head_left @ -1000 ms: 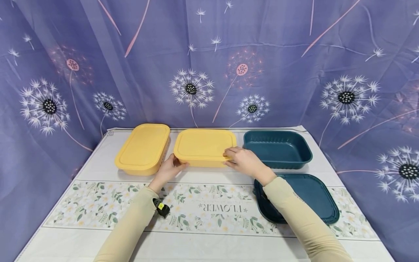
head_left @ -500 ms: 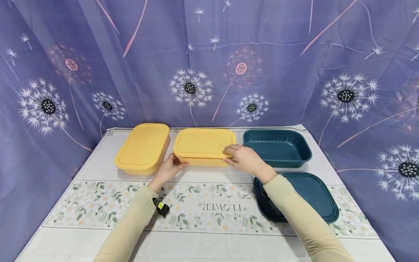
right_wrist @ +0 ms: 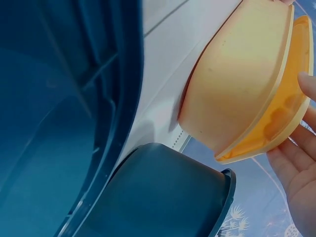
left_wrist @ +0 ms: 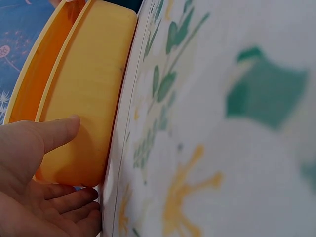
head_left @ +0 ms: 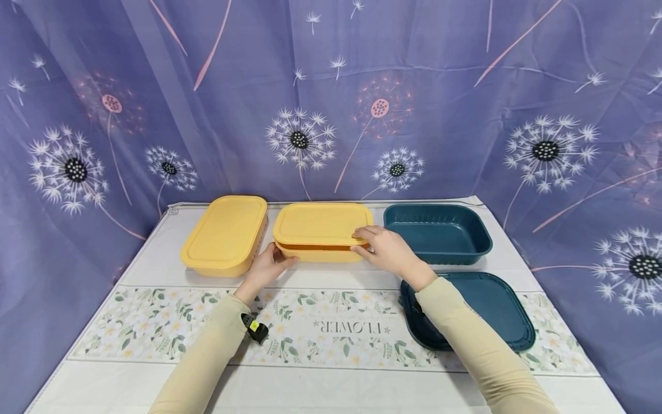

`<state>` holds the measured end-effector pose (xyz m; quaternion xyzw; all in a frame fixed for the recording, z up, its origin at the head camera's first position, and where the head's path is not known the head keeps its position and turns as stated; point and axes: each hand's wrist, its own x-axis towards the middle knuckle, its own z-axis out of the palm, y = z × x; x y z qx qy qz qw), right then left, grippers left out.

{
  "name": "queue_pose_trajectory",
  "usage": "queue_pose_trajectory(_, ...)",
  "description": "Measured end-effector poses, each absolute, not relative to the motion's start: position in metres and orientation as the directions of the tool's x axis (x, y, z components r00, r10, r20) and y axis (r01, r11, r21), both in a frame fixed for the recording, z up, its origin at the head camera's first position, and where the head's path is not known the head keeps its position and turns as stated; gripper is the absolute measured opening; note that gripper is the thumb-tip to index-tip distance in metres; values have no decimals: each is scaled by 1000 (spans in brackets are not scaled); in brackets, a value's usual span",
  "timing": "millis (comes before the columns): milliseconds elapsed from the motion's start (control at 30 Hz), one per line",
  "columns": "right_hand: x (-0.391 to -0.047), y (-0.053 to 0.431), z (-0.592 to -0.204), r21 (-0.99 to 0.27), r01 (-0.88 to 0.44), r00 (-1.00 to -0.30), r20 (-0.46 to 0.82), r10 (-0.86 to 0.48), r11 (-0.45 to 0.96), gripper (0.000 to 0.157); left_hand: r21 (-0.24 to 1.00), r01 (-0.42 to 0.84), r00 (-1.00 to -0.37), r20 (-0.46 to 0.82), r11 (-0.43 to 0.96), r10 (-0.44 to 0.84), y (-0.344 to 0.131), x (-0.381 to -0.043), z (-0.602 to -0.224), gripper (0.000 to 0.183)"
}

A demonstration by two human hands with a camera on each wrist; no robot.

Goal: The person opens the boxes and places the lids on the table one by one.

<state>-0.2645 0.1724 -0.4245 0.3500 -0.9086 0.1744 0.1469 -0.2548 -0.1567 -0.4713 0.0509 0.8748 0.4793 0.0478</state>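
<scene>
A yellow food container (head_left: 324, 255) stands mid-table with its yellow lid (head_left: 322, 223) tilted up along the front. An orange-looking gap shows between rim and lid there, while the lid's back still meets the container. My left hand (head_left: 266, 268) holds the container's front left corner, the thumb on the front wall and the fingers round the end, as the left wrist view shows. My right hand (head_left: 389, 251) pinches the lid's right front corner, thumb at the underside. In the right wrist view, the lid's inner face (right_wrist: 284, 116) is partly visible.
A second yellow container with its lid on (head_left: 225, 233) stands at the left. To the right is a dark teal container without a lid (head_left: 462, 256); a teal lid (head_left: 491, 305) lies in front, partly under my right sleeve. A purple dandelion curtain (head_left: 331, 86) hangs behind the table.
The front edge of the middle container's lid has risen from its rim, opening a widening gap. My right hand has gone slightly up with it; my left hand has stayed in place.
</scene>
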Motion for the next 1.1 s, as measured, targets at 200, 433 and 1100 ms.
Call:
queue_pose_trajectory(200, -266, 172, -425, -212, -683, -713, 399, -576, 699, 37, 850, 54, -990, -24, 524, 141, -156, -253, -470, 65)
queue_pose_trajectory(433, -267, 173, -422, -221, -675, -719, 411, -561, 704, 36, 844, 53, -990, -26, 533, 139, -157, -255, -473, 65)
queue_pose_trajectory(1100, -276, 172, -405, -207, -686, -701, 447, -556, 698, 30, 819, 67, -992, -6, 570, 124, -156, -255, -474, 63)
